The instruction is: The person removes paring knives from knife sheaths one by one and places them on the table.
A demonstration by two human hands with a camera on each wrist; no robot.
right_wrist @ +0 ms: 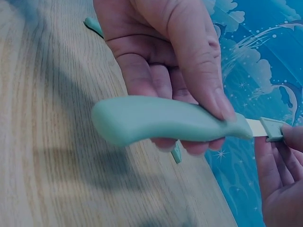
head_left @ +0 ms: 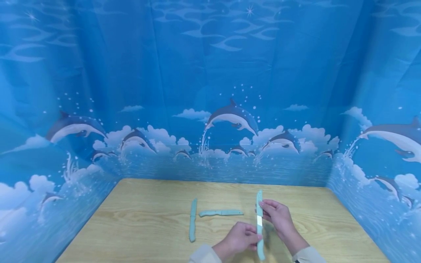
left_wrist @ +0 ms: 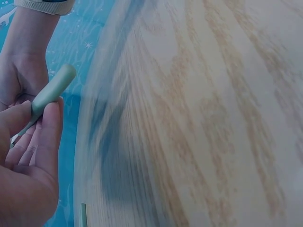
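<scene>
A pale green knife is held between both hands, its handle towards the person. My left hand pinches the handle between thumb and fingers. Farther up, my right hand grips the matching green sheath. Between handle and sheath, a short stretch of bare blade shows in the right wrist view. The rounded handle end sticks out past the left fingers in the left wrist view. The rest of the blade is hidden inside the sheath.
Two more sheathed green knives lie on the wooden table. One knife points away from the person; the other knife lies crosswise, just left of the hands. A blue curtain with dolphins surrounds the table's back and sides.
</scene>
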